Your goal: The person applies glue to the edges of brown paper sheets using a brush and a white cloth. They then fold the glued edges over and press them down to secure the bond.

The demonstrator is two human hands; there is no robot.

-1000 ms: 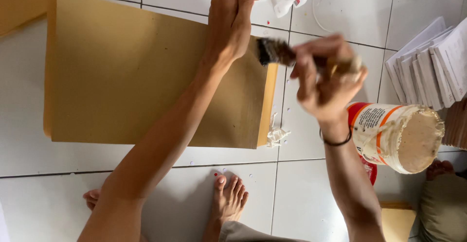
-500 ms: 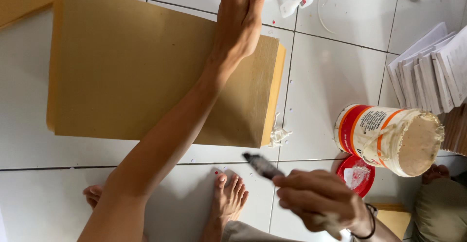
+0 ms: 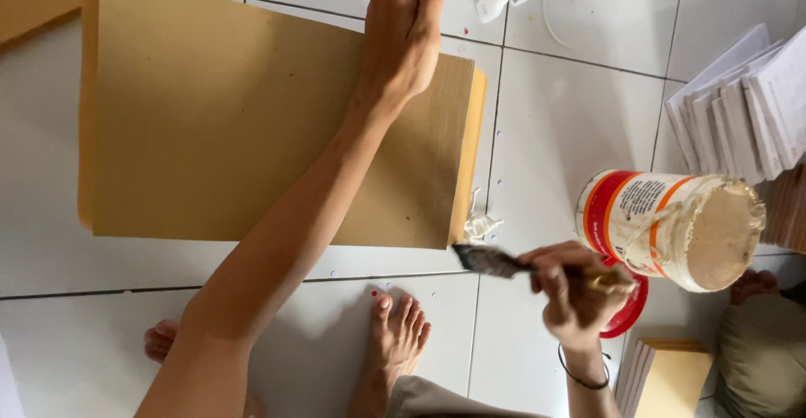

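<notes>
Left hand (image 3: 405, 36), fingers together, presses flat on one smooth brown envelope (image 3: 252, 124). Right hand (image 3: 579, 292) clamps one dark-bristled brush (image 3: 491, 260) beside one round, paste-smeared tub (image 3: 672, 229).

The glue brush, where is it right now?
In the head view the brush sits low and right of centre, held in the right hand, with its bristles just below the brown envelope's corner and left of the glue tub.

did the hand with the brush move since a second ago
Yes. The right hand with the brush dropped from the envelope's flap edge to beside the glue tub.
</notes>
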